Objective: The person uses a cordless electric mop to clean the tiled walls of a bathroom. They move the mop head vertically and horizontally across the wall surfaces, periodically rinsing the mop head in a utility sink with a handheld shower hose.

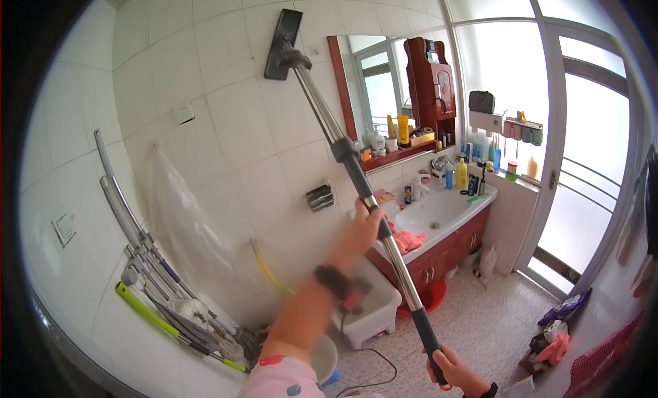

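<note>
A flat mop with a telescopic metal pole runs diagonally across the view. Its black flat head is raised against the white wall tiles, left of the mirror. My left hand grips the middle of the pole, near a dark collar. Lower right, my right hand is closed around the dark grip at the pole's bottom end. Behind the pole, a pink cloth lies on the near edge of the washbasin.
Several mops lean in the left corner beside a hanging plastic sheet. A mirror and a shelf with bottles are above the basin. On the floor are a white tub, a bucket, a cable and a red basin.
</note>
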Available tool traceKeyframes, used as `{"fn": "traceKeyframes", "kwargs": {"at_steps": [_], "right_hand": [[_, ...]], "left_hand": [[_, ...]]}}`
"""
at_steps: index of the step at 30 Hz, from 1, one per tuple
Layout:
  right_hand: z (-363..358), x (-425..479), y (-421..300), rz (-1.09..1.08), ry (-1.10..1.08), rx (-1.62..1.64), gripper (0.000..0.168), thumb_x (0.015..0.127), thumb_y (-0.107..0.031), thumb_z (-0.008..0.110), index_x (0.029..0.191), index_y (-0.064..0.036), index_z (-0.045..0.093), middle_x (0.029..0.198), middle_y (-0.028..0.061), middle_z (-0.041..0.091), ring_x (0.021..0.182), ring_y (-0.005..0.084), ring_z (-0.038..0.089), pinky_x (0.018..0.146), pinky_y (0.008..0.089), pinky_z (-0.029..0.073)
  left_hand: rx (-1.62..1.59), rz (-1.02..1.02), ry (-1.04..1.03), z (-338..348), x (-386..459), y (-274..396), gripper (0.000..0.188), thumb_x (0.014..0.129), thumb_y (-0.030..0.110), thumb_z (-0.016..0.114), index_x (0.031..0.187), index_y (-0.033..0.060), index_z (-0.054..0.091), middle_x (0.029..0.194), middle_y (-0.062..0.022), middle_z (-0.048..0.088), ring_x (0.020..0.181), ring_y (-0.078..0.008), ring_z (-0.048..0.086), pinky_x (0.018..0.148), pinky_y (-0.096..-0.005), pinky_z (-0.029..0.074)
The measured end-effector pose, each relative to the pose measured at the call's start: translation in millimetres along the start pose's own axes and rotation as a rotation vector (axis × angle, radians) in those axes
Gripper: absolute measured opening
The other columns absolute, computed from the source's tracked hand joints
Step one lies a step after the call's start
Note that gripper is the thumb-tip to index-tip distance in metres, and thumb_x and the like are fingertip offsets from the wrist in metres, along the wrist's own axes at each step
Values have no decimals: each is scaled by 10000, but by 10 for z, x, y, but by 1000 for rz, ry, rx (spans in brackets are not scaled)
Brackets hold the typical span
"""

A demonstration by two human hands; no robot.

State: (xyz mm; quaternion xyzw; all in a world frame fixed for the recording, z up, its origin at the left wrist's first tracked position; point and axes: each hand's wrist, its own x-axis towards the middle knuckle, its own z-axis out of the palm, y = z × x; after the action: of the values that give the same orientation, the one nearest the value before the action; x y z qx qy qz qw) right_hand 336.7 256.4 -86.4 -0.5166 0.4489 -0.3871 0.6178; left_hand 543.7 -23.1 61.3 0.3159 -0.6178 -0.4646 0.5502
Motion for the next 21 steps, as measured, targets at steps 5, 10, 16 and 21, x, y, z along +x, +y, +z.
{"fn": "traceKeyframes", "kwargs": {"at_steps": [5,10,16,21], "right_hand": [[-205,-297,599,108,103,-18,270,961,-282,429,1115,-77,514,544,-12,470,351,77,363,329,219,287],[-282,-543,1187,48,287,-192,267,964,-315,417,955,-80,544,513,-11,450,371,98,388,351,250,311],[-280,-619,1290,24,377,-337,262,949,-297,450,968,-53,545,538,5,467,438,124,438,408,289,369],[-350,-348,1186,-122,512,-479,300,957,-328,424,931,-58,551,523,1,460,416,115,433,387,268,360]], "left_hand": [[113,31,-60,317,-396,-432,161,852,128,508,904,-23,487,755,-115,592,604,-220,637,571,-329,550],[-232,-213,-160,486,-937,-970,341,887,83,496,1135,22,270,862,-99,520,640,-229,633,605,-352,573],[-219,-193,-180,570,-1081,-1085,407,874,69,561,1120,-6,246,876,-97,532,683,-223,645,623,-327,561],[-248,-33,-174,552,-650,-953,435,864,69,594,1124,1,252,878,-97,535,688,-216,646,613,-332,562]]}}
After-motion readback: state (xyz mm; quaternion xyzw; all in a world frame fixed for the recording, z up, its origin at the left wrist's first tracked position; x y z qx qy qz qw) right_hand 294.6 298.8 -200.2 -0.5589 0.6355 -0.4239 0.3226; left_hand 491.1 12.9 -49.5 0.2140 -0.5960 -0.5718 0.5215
